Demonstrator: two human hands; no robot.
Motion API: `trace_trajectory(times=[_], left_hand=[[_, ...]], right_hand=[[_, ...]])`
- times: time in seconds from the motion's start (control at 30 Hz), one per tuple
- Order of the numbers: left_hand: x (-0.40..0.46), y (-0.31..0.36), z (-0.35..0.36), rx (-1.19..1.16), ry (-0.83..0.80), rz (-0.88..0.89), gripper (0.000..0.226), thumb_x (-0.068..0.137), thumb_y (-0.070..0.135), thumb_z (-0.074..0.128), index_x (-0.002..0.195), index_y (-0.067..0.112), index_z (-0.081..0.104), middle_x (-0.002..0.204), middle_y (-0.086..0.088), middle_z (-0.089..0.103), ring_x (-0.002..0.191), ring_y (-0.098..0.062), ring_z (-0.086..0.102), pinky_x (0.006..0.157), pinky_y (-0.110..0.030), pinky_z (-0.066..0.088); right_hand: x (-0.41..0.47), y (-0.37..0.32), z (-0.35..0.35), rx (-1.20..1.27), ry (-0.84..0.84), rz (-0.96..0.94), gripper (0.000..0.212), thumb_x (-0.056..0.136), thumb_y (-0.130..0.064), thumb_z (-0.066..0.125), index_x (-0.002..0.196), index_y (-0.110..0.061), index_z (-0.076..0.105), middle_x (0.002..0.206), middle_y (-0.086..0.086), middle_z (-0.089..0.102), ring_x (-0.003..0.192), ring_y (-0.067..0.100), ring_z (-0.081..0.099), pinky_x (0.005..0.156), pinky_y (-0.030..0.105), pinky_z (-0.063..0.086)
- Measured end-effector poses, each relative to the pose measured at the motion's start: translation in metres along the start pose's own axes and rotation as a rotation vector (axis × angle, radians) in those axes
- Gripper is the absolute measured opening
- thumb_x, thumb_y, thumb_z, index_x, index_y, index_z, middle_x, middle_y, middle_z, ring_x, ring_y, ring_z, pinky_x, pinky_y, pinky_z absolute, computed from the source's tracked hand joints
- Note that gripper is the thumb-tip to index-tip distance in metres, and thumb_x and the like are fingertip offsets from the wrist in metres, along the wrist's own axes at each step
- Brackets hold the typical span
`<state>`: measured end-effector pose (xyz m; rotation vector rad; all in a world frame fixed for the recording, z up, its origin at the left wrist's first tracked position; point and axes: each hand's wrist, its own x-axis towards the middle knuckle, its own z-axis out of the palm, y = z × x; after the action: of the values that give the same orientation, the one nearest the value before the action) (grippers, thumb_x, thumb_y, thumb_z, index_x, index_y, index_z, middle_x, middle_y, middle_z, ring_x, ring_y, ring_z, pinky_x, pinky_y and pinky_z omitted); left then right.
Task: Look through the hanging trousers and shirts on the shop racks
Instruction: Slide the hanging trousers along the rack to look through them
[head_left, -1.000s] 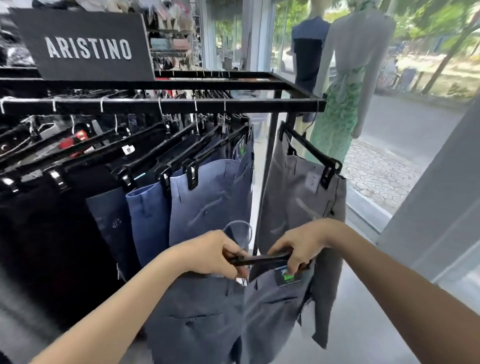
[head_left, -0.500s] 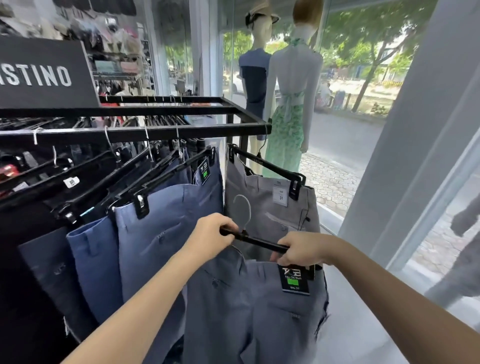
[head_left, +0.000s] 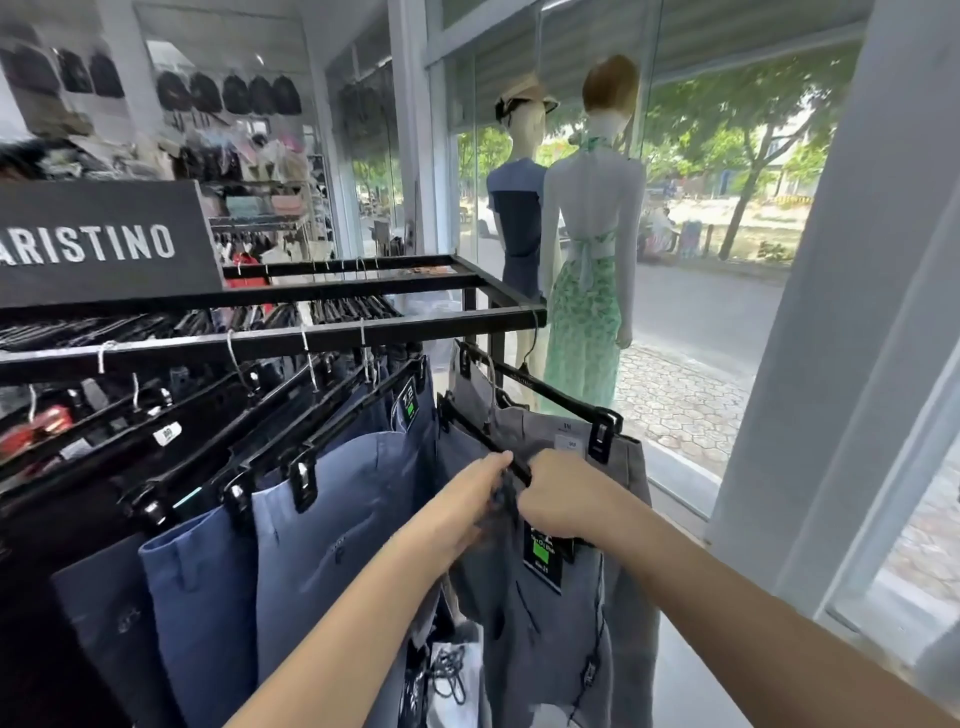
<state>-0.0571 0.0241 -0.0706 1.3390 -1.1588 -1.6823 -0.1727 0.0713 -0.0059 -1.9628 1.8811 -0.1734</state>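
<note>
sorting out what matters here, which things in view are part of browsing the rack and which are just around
Part of the job:
- left hand and right hand, both on the black hanger
- grey trousers on that hanger
- blue trousers next along
- rack rail

Just around:
- ARISTINO sign
- two mannequins at the window
- caps on the wall

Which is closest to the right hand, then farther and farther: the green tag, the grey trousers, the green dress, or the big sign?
1. Green tag, just under the right hand.
2. Grey trousers, behind.
3. Green dress, at the window.
4. Sign, far left.
</note>
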Motion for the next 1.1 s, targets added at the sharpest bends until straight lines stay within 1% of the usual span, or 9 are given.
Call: trace_trajectory(times=[0.07, 0.2, 0.33, 0.43, 0.63, 0.73, 0.83, 0.97, 1.1], left_hand=[[0.002, 0.018, -0.001, -0.099, 0.039, 0.061, 0.054, 0.091, 0.045, 0.053, 0.135, 0.014, 0.051, 0.134, -0.009, 0.057, 0.116, -0.029, 0.056, 0.090, -0.040, 0.046], [0.002, 0.053, -0.004, -0.122, 0.070, 0.133, 0.072, 0.061, 0.049, 0.066, 0.123, 0.013, 0.058, 0.122, -0.012, 0.063, 0.099, -0.025, 0.062, 0.077, -0.035, 0.043], [0.009, 0.075, -0.013, -0.105, 0.118, 0.257, 0.026, 0.084, 0.024, 0.061, 0.104, 0.009, 0.054, 0.083, -0.008, 0.058, 0.076, -0.021, 0.057, 0.064, -0.030, 0.041], [0.012, 0.086, -0.014, -0.072, 0.122, 0.239, 0.042, 0.073, 0.024, 0.061, 0.111, 0.007, 0.056, 0.089, -0.013, 0.056, 0.084, -0.023, 0.054, 0.065, -0.031, 0.038], [0.026, 0.084, -0.011, -0.065, 0.144, 0.146, 0.010, 0.087, 0.016, 0.050, 0.077, 0.014, 0.049, 0.059, 0.000, 0.046, 0.059, -0.016, 0.044, 0.058, -0.029, 0.033], [0.035, 0.073, -0.012, -0.105, 0.127, 0.120, 0.004, 0.085, 0.016, 0.050, 0.086, 0.013, 0.052, 0.073, -0.004, 0.048, 0.069, -0.019, 0.047, 0.066, -0.031, 0.037], [0.042, 0.065, -0.014, -0.114, 0.159, 0.114, 0.026, 0.088, 0.017, 0.050, 0.113, 0.012, 0.055, 0.093, -0.009, 0.052, 0.085, -0.023, 0.049, 0.070, -0.032, 0.040], [0.049, 0.065, -0.023, -0.097, 0.187, 0.108, 0.022, 0.092, 0.014, 0.046, 0.113, 0.016, 0.054, 0.096, -0.006, 0.052, 0.090, -0.024, 0.048, 0.071, -0.032, 0.040], [0.057, 0.066, -0.033, -0.090, 0.220, 0.116, 0.029, 0.093, 0.014, 0.045, 0.118, 0.019, 0.058, 0.112, -0.004, 0.058, 0.104, -0.023, 0.054, 0.083, -0.033, 0.044]], right_hand=[[0.000, -0.015, -0.011, -0.015, 0.054, -0.017, 0.019, 0.097, -0.014, 0.045, 0.112, -0.004, 0.053, 0.120, 0.017, 0.058, 0.076, 0.021, 0.054, 0.059, 0.027, 0.042], [0.003, -0.035, -0.025, 0.043, 0.156, -0.115, 0.028, 0.096, -0.012, 0.047, 0.121, -0.002, 0.057, 0.120, 0.018, 0.060, 0.110, 0.033, 0.061, 0.072, 0.029, 0.040], [0.015, -0.049, -0.036, 0.058, 0.179, -0.124, 0.029, 0.096, -0.006, 0.047, 0.122, -0.001, 0.059, 0.122, 0.018, 0.061, 0.101, 0.028, 0.062, 0.067, 0.028, 0.043], [0.031, -0.052, -0.038, 0.081, 0.183, -0.118, 0.030, 0.097, -0.005, 0.048, 0.125, -0.002, 0.059, 0.125, 0.017, 0.061, 0.100, 0.026, 0.062, 0.065, 0.027, 0.043], [0.059, -0.044, -0.024, 0.111, 0.166, -0.046, 0.037, 0.097, -0.007, 0.047, 0.133, -0.003, 0.053, 0.135, 0.018, 0.052, 0.116, 0.029, 0.059, 0.085, 0.033, 0.049], [0.068, -0.041, -0.010, 0.102, 0.134, -0.034, 0.036, 0.097, -0.004, 0.046, 0.132, -0.002, 0.054, 0.135, 0.016, 0.056, 0.120, 0.029, 0.058, 0.088, 0.035, 0.049], [0.072, -0.041, -0.001, 0.167, 0.090, -0.019, 0.038, 0.100, -0.009, 0.043, 0.137, -0.002, 0.048, 0.139, 0.017, 0.051, 0.126, 0.029, 0.053, 0.098, 0.036, 0.047], [0.077, -0.034, 0.008, 0.386, 0.035, -0.040, 0.039, 0.096, -0.019, 0.043, 0.132, -0.004, 0.049, 0.129, 0.018, 0.055, 0.100, 0.028, 0.061, 0.057, 0.027, 0.043], [0.086, -0.034, 0.011, 0.557, -0.038, -0.077, 0.031, 0.089, -0.025, 0.049, 0.115, -0.009, 0.057, 0.099, 0.007, 0.061, 0.074, 0.019, 0.055, 0.049, 0.024, 0.035]])
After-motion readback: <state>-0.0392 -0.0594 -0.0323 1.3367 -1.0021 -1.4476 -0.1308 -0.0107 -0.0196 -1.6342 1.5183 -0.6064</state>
